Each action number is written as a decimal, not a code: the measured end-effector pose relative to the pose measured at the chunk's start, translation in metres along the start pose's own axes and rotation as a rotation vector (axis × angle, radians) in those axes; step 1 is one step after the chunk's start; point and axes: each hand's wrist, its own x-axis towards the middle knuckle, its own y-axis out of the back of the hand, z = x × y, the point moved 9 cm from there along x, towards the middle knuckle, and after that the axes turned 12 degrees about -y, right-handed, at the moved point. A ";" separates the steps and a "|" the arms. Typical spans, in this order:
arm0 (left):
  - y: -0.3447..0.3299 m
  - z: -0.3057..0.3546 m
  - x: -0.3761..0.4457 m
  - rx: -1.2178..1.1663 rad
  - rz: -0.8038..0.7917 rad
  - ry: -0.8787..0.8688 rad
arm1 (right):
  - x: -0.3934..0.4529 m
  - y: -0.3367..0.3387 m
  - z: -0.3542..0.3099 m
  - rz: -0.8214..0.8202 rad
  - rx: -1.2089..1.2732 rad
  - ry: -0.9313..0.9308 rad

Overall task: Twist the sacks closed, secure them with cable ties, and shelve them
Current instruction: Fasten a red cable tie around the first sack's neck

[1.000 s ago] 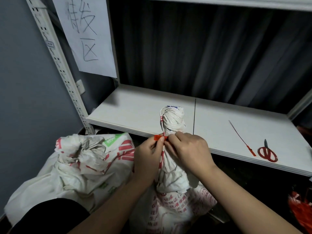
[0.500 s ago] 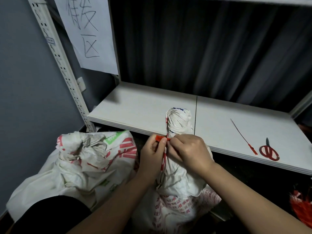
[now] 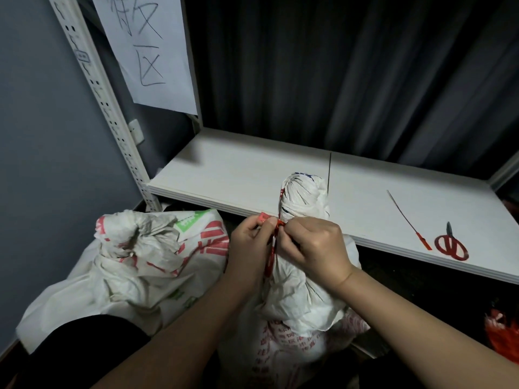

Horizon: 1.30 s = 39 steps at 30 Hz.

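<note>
Both hands have slid up the twisted sack [image 3: 302, 248] neck since a second ago, left hand [image 3: 250, 248] pinching the red cable tie [image 3: 276, 230], its head poking out leftward. Right hand [image 3: 316, 245] has its grip curled tight on the tie at the neck. Beyond the sack, the shelf [image 3: 238, 175] carries a spare tie [image 3: 407, 220] and red scissors [image 3: 450, 244]; left of it, a second sack [image 3: 146, 248].

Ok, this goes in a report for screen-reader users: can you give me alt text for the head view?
Two bare hands, left hand and right hand, pinch a red cable tie at the twisted neck of a white sack in front of a white shelf. A second sack sits to the left; red scissors and a spare tie lie on the shelf.
</note>
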 end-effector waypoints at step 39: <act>0.004 0.001 0.013 0.315 -0.114 -0.144 | 0.001 -0.013 0.006 -0.075 -0.107 0.081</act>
